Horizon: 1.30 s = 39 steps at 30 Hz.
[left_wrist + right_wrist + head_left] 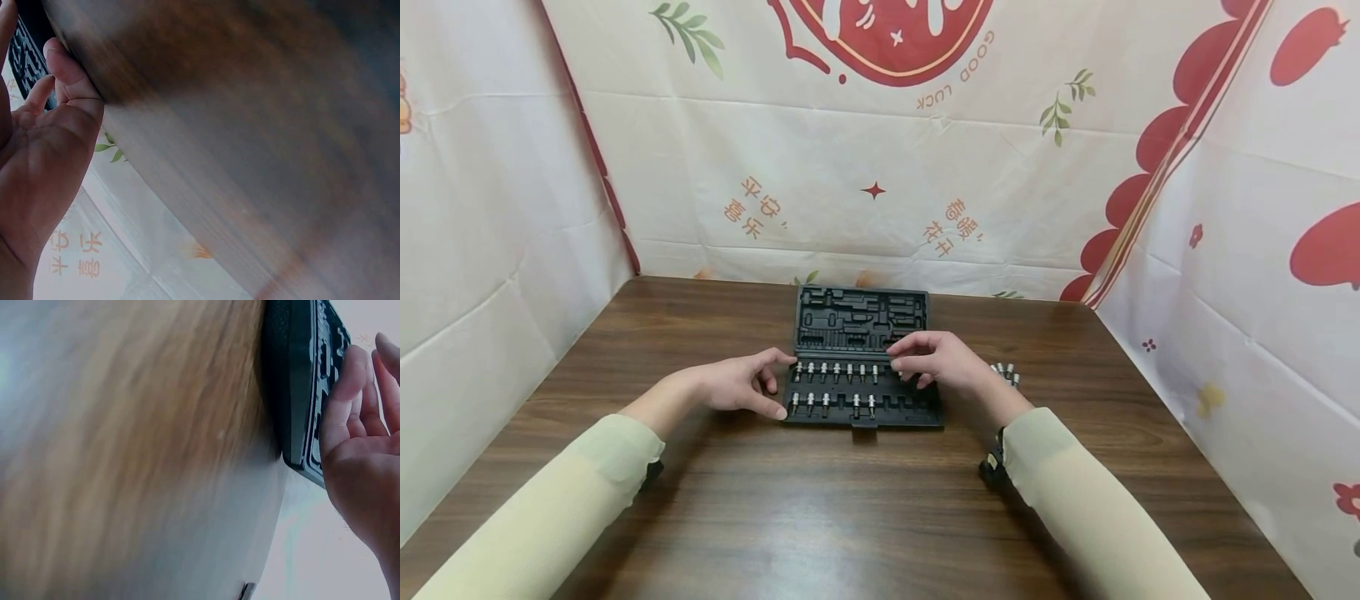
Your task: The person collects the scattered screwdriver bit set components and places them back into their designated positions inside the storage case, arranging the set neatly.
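Observation:
An opened black socket case lies on the table, its lid folded back. Two rows of silver bit sockets stand upright in the near half. My left hand touches the case's left edge, thumb at the near corner and index fingertip near the hinge. In the left wrist view, the fingers of that left hand reach past the case edge. My right hand hovers over the right end of the back row, partly hiding it. Its thumb and index fingertips look apart in the right wrist view, with nothing visible between them.
Several loose silver sockets lie on the wooden table right of the case, partly behind my right forearm. Printed cloth hangs behind the table and along both sides.

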Available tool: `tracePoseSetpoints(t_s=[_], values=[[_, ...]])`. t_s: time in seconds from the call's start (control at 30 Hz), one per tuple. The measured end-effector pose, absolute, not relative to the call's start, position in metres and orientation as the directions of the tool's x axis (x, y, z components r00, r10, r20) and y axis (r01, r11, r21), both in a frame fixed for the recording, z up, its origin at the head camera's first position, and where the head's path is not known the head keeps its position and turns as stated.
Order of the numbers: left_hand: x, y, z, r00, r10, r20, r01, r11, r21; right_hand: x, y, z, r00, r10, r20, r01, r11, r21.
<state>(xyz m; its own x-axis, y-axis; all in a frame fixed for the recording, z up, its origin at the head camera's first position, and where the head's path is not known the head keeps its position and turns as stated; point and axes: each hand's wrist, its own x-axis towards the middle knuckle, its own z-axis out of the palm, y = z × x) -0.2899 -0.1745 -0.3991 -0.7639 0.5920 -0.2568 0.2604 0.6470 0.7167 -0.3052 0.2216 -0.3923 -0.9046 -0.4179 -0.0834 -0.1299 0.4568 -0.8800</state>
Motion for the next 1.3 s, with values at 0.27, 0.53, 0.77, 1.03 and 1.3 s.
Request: tracePoseSetpoints(t_s=[0.27,0.53,0.77,1.03,1.3], values=[[-0.290,-0.174,-0.399,-0.762,0.593,-0.260,0.258,0.646,0.718,-0.297,0.249,-0.390,-0.930,-0.362,-0.053,-0.125,0.451,-0.884],[-0.290,-0.174,-0.398,-0.761,0.596,-0.258,0.261,0.644,0.719,-0.289,0.285,-0.385,-0.950,-0.309,-0.043,-0.105,0.446,-0.889],[-0.289,-0.174,-0.397,-0.766,0.589,-0.258,0.261,0.651,0.713,-0.279,0.316,-0.382,-0.960,-0.275,-0.045,-0.087,0.449,-0.889],[-0.290,-0.174,-0.398,-0.763,0.589,-0.266,0.255,0.653,0.714,-0.271,0.343,-0.381,-0.965,-0.253,-0.062,-0.056,0.433,-0.900],[-0.291,-0.175,-0.398,-0.761,0.592,-0.266,0.259,0.653,0.711,-0.269,0.370,-0.384,-0.976,-0.213,-0.041,-0.071,0.489,-0.869]])
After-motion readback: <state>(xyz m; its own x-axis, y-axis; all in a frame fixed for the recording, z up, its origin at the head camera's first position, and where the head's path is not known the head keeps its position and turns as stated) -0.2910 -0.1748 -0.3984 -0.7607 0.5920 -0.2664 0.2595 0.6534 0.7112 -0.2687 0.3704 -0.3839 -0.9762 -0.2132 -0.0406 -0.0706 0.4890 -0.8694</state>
